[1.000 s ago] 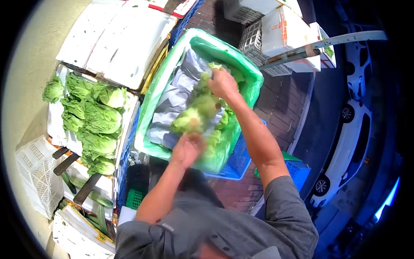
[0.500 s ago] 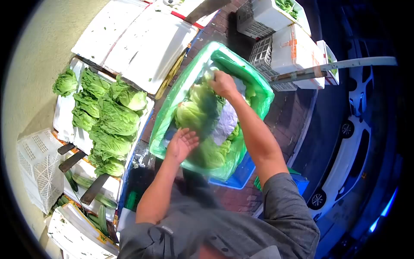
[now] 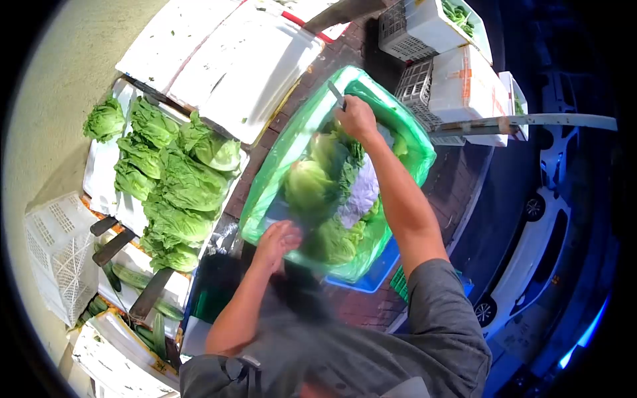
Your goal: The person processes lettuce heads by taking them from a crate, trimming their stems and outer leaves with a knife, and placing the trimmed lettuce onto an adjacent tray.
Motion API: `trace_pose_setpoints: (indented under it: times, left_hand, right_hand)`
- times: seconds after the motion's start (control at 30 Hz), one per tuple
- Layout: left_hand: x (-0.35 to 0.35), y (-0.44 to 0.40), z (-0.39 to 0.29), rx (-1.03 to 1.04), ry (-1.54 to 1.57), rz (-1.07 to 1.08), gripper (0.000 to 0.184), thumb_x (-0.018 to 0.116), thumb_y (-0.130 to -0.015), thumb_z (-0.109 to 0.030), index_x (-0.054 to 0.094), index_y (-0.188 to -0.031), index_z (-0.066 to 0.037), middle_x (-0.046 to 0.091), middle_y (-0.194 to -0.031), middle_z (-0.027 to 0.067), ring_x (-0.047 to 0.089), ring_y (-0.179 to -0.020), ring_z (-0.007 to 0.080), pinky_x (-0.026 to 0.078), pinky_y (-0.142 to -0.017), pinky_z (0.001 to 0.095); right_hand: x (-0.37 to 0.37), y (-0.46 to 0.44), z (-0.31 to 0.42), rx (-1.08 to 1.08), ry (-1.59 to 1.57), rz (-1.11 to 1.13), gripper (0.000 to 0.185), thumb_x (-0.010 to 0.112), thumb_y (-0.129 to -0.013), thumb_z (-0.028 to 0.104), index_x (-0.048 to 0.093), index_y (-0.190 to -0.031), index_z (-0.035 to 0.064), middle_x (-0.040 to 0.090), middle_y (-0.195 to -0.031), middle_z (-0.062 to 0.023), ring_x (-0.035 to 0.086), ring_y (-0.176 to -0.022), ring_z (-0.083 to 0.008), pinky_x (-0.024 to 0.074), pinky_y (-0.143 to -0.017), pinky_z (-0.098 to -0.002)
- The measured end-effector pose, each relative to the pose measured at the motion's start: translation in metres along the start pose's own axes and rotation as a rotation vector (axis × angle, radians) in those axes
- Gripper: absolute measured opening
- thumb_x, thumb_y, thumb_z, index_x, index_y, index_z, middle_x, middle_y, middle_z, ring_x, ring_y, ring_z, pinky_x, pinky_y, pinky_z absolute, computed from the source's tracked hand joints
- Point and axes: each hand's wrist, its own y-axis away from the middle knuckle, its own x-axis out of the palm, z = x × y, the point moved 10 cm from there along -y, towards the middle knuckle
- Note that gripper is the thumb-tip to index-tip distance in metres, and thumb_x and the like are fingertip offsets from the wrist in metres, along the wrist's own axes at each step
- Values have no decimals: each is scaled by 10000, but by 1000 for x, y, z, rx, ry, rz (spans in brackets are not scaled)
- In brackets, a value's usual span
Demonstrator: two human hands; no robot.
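A basket lined with green plastic point(image 3: 255, 205) stands before me with lettuce heads point(image 3: 308, 184) and greyish paper point(image 3: 361, 194) in it. Over its far part my right hand point(image 3: 357, 118) is closed on a small knife point(image 3: 337, 95), whose blade points up and away. At the near left edge, my left hand point(image 3: 277, 244) is raised with fingers apart and slightly blurred, and nothing shows in it. To the left, more lettuce point(image 3: 189, 182) lies in rows on a white foam tray point(image 3: 99, 159).
White foam lids point(image 3: 245, 73) cover the upper left. White boxes point(image 3: 464, 83) and crates are stacked at the upper right, beside a metal bar point(image 3: 564, 120). A white perforated crate point(image 3: 60, 255) and cucumbers point(image 3: 129, 275) are at the lower left. Cars are parked at the right.
The knife now shows clearly in my right hand, which has lifted towards the basket's far edge. My left hand has turned and lowered. The whole view has shifted, moving the basket to the right.
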Motion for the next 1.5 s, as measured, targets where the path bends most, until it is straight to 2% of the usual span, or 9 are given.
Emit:
trace_pose_setpoints:
  times: [0.13, 0.2, 0.6, 0.63, 0.83, 0.97, 1.23, 1.37, 1.5]
  left_hand:
    - [-4, -3, -4, 22, -30, -14, 337, 565, -987, -269, 513, -1236, -48, 634, -1101, 132, 655, -917, 245, 532, -811, 384]
    - [-1, -5, -7, 48, -40, -22, 325, 561, -989, -262, 514, -1232, -52, 634, -1103, 130, 654, -914, 242, 529, -813, 380]
    - [3, 9, 4, -23, -46, -75, 290, 532, -1001, -277, 537, -1209, -76, 661, -1085, 109, 667, -905, 255, 538, -809, 394]
    - [11, 9, 7, -67, -2, -37, 466, 547, -981, -431, 530, -1261, -59, 648, -1127, 150, 654, -977, 291, 529, -859, 454]
    - [96, -6, 38, -441, 565, 189, 819, 501, -865, -735, 545, -1316, -53, 604, -1220, 211, 579, -1130, 378, 478, -942, 547]
    - [126, -23, 35, -283, 519, 206, 443, 433, -1004, -478, 584, -1200, -111, 634, -1133, 84, 626, -1015, 244, 534, -861, 426]
    - [112, -22, 92, -285, 353, 20, 506, 518, -996, -418, 501, -1346, -53, 577, -1309, 160, 580, -1163, 340, 504, -963, 501]
    - [145, 18, 100, -305, 346, 34, 505, 494, -1008, -418, 486, -1364, -60, 540, -1351, 171, 542, -1207, 365, 493, -963, 559]
    - [165, 30, 113, -289, 277, 76, 518, 515, -992, -452, 489, -1385, -116, 554, -1353, 120, 550, -1192, 338, 445, -1005, 554]
  right_hand:
    - [21, 69, 68, -36, -110, 413, 332, 661, -816, 345, 665, -922, 30, 659, -942, -205, 642, -879, -384, 494, -765, -489]
    - [24, 104, 120, -232, -57, 422, 333, 659, -837, 361, 678, -893, 33, 672, -904, -201, 650, -879, -399, 517, -773, -481]
    - [26, 169, 123, -307, 103, 508, 248, 657, -801, 253, 632, -1007, 116, 625, -990, -159, 654, -818, -372, 520, -720, -486]
    - [20, 180, 121, -289, 101, 488, 235, 654, -804, 250, 629, -996, 116, 623, -989, -159, 653, -818, -375, 519, -717, -487]
    - [-19, 256, 87, -229, -70, 286, 348, 721, -815, 186, 643, -1152, 147, 623, -1042, -121, 664, -757, -335, 539, -671, -429]
    - [-16, 300, 53, -187, -133, 167, 366, 743, -785, 136, 652, -1138, 173, 617, -1181, -126, 686, -774, -320, 559, -675, -406]
    - [-52, 365, 0, -20, -458, -82, 510, 810, -718, 114, 619, -1191, 117, 601, -1183, -165, 649, -951, -360, 558, -754, -388]
    - [-90, 413, -31, 179, -458, -103, 416, 608, -912, 219, 545, -1276, 28, 590, -1138, -210, 617, -964, -391, 518, -816, -427]
    - [-91, 455, -24, 206, -466, -67, 496, 597, -920, 157, 449, -1377, 31, 603, -983, -213, 612, -838, -388, 491, -733, -430]
